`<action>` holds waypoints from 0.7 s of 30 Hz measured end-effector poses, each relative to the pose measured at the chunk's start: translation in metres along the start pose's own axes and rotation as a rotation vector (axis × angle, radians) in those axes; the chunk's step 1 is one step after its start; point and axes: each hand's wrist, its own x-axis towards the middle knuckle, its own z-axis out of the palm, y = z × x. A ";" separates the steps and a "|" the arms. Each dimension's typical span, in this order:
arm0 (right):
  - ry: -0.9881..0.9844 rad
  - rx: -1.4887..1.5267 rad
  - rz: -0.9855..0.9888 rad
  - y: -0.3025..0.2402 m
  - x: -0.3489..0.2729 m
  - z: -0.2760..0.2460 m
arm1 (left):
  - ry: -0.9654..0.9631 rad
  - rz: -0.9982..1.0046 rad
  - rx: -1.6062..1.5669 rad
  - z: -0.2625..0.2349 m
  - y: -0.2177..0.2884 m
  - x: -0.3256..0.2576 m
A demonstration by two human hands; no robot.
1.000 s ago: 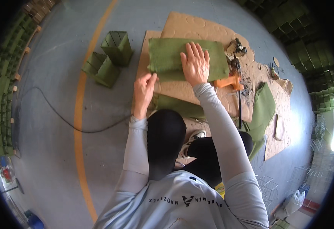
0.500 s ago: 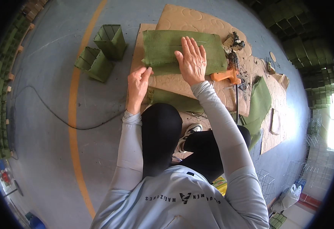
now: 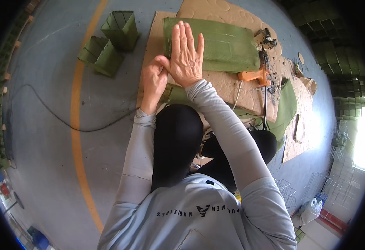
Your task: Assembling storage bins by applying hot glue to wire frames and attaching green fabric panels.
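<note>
A flat green fabric piece (image 3: 228,46) lies on the brown cardboard sheets (image 3: 236,89) before me. My right hand (image 3: 186,54) presses flat on its left end, fingers stretched out. My left hand (image 3: 152,81) is closed at the near left corner, its thumb against the heel of my right hand. Its fingertips and that corner are hidden, so what it grips does not show. Right of the fabric lies an orange glue gun (image 3: 251,76) with a dark, smeared front and a black rod (image 3: 265,108) at its back.
Two open green box-shaped sleeves (image 3: 122,31) stand on the grey floor at left, near a yellow line (image 3: 77,141). A black cable (image 3: 66,123) crosses the floor. More green fabric (image 3: 288,104) lies at right. Dark lumps (image 3: 268,39) sit beyond the glue gun. Stacked green pieces (image 3: 328,46) line the right.
My right hand has slid left along the fabric from its middle to its left end, meeting my left hand. The left hand stays near the corner. The whole view has shifted slightly.
</note>
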 end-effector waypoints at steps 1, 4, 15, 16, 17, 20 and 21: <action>-0.014 0.000 0.002 0.000 0.001 -0.001 | 0.006 0.025 -0.023 0.001 -0.002 0.001; -0.060 0.095 -0.037 0.005 -0.016 -0.014 | -0.027 0.059 -0.070 -0.001 -0.008 -0.002; -0.166 0.128 -0.303 0.048 -0.006 -0.042 | -0.075 0.082 -0.081 -0.007 -0.001 0.005; -0.113 0.093 -0.350 0.051 -0.010 -0.026 | -0.113 0.022 -0.077 -0.009 0.003 0.005; -0.115 0.096 -0.351 0.049 -0.010 -0.023 | -0.112 0.018 -0.075 -0.012 0.005 0.005; -0.067 0.036 -0.347 0.049 -0.009 -0.020 | -0.151 0.050 0.014 -0.022 0.009 0.006; -0.065 0.034 -0.346 0.049 -0.011 -0.020 | -0.032 0.181 0.151 -0.027 0.008 0.005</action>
